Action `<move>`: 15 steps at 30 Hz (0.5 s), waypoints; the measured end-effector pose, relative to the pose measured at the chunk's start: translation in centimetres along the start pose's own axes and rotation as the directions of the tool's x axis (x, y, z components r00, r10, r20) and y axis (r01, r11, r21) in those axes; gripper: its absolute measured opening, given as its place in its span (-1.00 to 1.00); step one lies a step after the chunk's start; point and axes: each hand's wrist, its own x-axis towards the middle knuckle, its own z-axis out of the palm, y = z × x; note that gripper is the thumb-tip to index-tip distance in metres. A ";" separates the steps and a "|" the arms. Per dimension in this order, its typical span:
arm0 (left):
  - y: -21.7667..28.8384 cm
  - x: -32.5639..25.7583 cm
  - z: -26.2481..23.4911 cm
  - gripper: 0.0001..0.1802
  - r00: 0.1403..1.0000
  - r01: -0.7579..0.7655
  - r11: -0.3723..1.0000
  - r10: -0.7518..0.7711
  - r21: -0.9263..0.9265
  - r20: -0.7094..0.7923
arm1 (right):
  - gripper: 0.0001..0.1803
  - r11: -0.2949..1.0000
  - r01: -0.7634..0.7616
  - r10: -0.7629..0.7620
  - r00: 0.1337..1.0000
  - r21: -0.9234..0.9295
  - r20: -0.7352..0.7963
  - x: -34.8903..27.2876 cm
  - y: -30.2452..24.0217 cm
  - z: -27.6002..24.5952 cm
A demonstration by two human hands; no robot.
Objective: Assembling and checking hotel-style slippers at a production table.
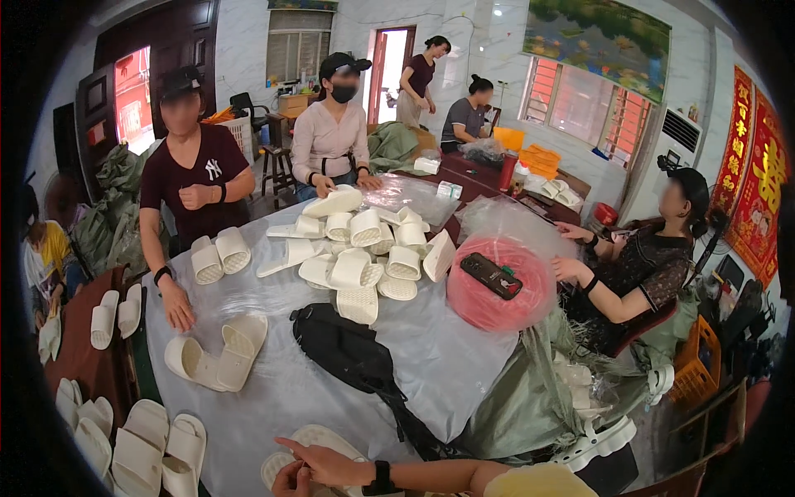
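Note:
At the lower edge my right hand (335, 465) reaches in from the right, a black band on its wrist. Its index finger is stretched out to the left and nothing shows in it. Just below, my left hand (290, 480) is partly cut off by the frame edge; its fingers are bent together close to the right hand, and whatever they pinch is hidden. Beneath and behind both hands lies a pair of cream slippers (319, 435), partly covered by them. Farther off on the left, another pair of cream slippers (240, 352) rests on the plastic-covered table (257, 422).
Several cream slippers (356, 269) are heaped mid-table. A black bag (344, 348) lies nearer, its strap trailing toward my right arm. A phone (491, 276) sits on a pink roll (497, 302). Green sacking (530, 406) is at right. Co-workers surround the table; one's hand (176, 306) touches it.

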 end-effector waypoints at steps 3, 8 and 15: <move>0.4 0.2 -0.3 -0.72 0.998 0.060 0.994 -0.062 0.086 0.019 | -0.18 0.999 -0.041 0.041 0.999 0.000 0.030 0.0 -0.6 -0.1; -0.4 0.9 -0.4 -0.70 0.976 0.194 0.981 -0.195 0.019 0.101 | -0.09 0.995 -0.064 0.066 0.998 0.083 -0.023 0.2 0.8 0.4; -0.9 0.7 -0.4 -0.72 0.981 0.132 0.990 -0.123 -0.055 0.150 | -0.02 0.998 0.029 -0.025 0.998 0.056 -0.062 0.1 -0.6 -0.5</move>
